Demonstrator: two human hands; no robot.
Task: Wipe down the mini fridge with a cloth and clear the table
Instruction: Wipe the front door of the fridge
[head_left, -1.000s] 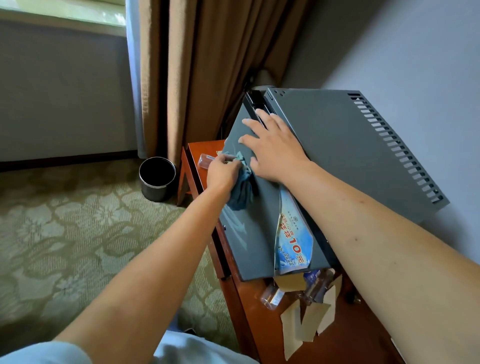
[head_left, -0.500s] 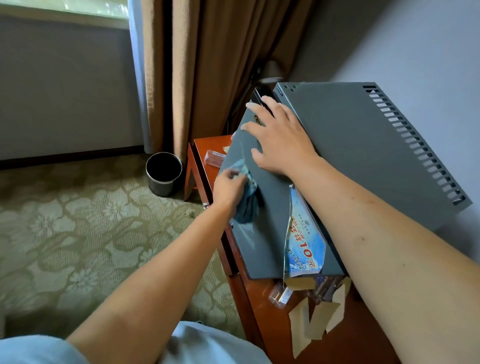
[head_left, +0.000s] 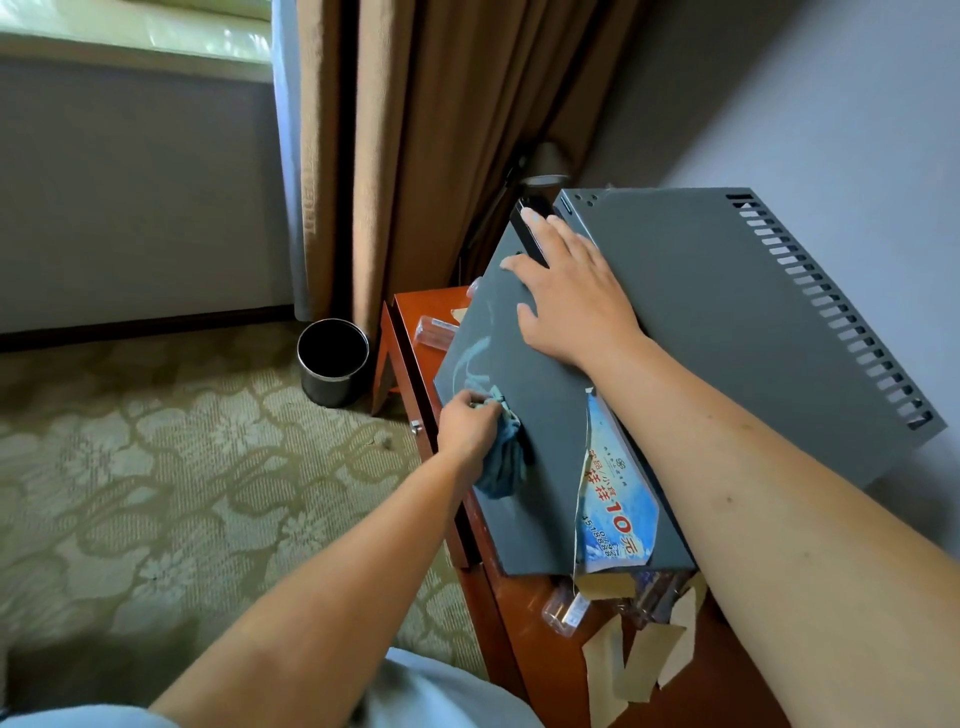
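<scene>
A grey mini fridge (head_left: 685, 312) stands on a reddish wooden table (head_left: 524, 639) against the wall. My left hand (head_left: 467, 428) grips a bunched blue cloth (head_left: 501, 465) and presses it against the fridge's grey door, low on its left side. A damp streak runs up the door above the cloth. My right hand (head_left: 571, 296) lies flat with spread fingers on the door's top edge. A half-peeled blue sticker (head_left: 615, 504) hangs on the door. Brown paper scraps (head_left: 634, 654) and clear plastic wrappers (head_left: 566, 610) lie on the table.
A black waste bin (head_left: 333, 361) stands on the patterned carpet left of the table, beside the brown curtain (head_left: 415, 156). Another clear wrapper (head_left: 436, 332) lies at the table's far end. A small drawer knob (head_left: 415, 427) sticks out of the table's side.
My left hand has slid the cloth down the fridge door, leaving a damp streak above it. My right hand stays on the door's top edge.
</scene>
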